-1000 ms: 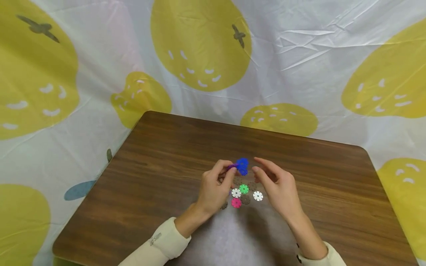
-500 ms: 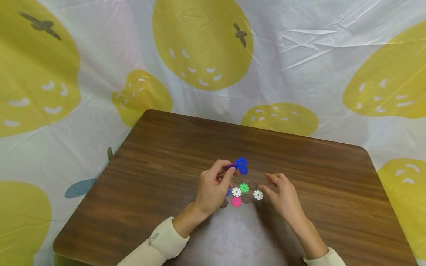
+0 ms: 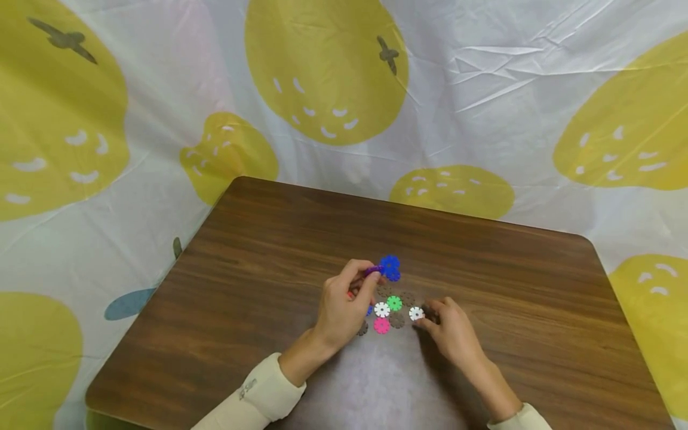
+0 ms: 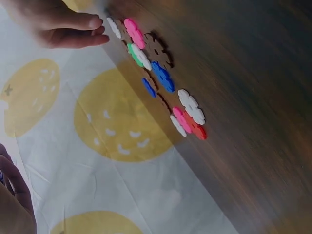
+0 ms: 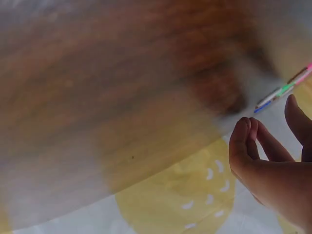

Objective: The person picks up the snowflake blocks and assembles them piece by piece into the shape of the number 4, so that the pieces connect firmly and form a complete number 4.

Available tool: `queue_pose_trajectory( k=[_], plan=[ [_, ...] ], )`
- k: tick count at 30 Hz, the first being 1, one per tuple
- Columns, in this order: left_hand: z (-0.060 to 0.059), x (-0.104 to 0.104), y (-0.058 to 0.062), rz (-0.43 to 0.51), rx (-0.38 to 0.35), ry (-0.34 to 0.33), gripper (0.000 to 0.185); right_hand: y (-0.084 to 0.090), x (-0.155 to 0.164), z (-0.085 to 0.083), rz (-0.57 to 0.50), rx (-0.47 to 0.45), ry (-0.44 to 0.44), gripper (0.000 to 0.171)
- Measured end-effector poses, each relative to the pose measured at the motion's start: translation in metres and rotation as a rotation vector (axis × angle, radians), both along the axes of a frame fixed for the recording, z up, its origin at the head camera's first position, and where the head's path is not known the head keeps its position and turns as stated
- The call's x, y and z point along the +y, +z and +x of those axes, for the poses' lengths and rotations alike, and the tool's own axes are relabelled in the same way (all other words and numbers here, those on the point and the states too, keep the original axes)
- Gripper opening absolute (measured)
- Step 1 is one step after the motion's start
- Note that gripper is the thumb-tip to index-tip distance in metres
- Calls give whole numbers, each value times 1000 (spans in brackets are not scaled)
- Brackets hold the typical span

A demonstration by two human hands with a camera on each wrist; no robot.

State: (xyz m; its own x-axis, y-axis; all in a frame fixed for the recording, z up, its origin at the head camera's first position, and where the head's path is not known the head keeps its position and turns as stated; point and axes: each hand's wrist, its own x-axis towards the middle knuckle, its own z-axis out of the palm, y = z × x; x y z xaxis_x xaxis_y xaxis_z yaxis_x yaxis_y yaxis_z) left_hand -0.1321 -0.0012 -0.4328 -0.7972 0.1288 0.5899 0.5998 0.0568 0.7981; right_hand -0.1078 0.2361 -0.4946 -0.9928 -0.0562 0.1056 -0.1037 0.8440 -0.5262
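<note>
left hand (image 3: 341, 313) raised just above the dark wood-grain table (image 3: 258, 251), thumb and forefinger pinching a purple plastic snowflake disc (image 3: 372, 270) that is joined to a cluster of blue plastic snowflake discs (image 3: 390, 268). the cluster juts out past the fingertips, over the table's middle.

right hand (image 3: 453, 334) low on the table, fingers curled and narrow, tips at a white plastic snowflake disc (image 3: 416, 313) and a brown one just beside it; cannot tell whether either is actually gripped.

loose discs lie flat between the hands: green (image 3: 394, 303), another white (image 3: 381, 310), pink (image 3: 381, 325), several brown. left wrist view shows the same scatter (image 4: 161, 78) with the right hand's fingertips (image 4: 95, 22) at its edge. right wrist view blurred.
</note>
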Motion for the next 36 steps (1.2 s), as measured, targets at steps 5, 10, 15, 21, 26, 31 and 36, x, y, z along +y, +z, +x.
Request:
queue_pose_trajectory(
  k=[5, 10, 15, 21, 26, 31, 36],
  plan=[
    [1, -1, -1, 10, -4, -7, 4, -4, -2, -1, 36, -25, 0, 39],
    [0, -1, -1, 14, 13, -10, 4, -4, -5, -3, 58, -14, -1, 33],
    [0, 0, -2, 19, 23, -15, 4, 0, -7, -6, 40, -38, -7, 24],
    [0, 0, -3, 13, 6, -13, 4, 10, -9, -9, -133, -153, -49, 15],
    [0, 0, -4, 3, -6, -3, 4, 32, -11, -9, -388, -201, -70, 15],
    [1, 1, -5, -13, -2, -6, 5, 61, -14, -7, -559, -107, -49, 20],
    [2, 3, -5, -17, 16, -21, 5, 87, -18, -1, -601, 64, -12, 19]
  ],
)
